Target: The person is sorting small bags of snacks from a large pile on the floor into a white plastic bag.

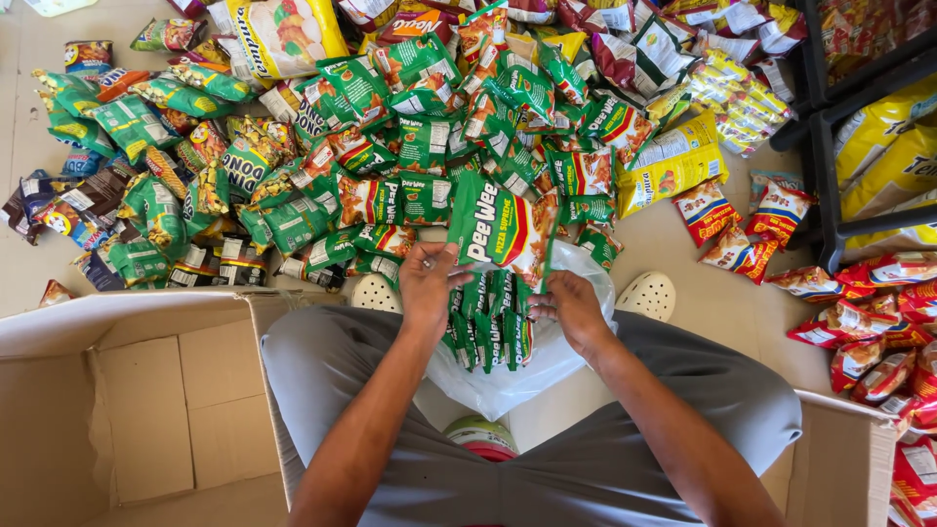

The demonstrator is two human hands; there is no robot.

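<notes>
**Green Snack Packets Gathered Over a Clear Bag**

The left hand and right hand each grasped a stack of green snack packets, held upright above the clear plastic bag. Beyond the bag lay the packet heap; left of it, an open cardboard box.

Head camera, looking straight down

We look down from our head, close over our grey-clad knees; past them the floor runs to the frame's top, and an open cardboard box sits left of them.
</notes>
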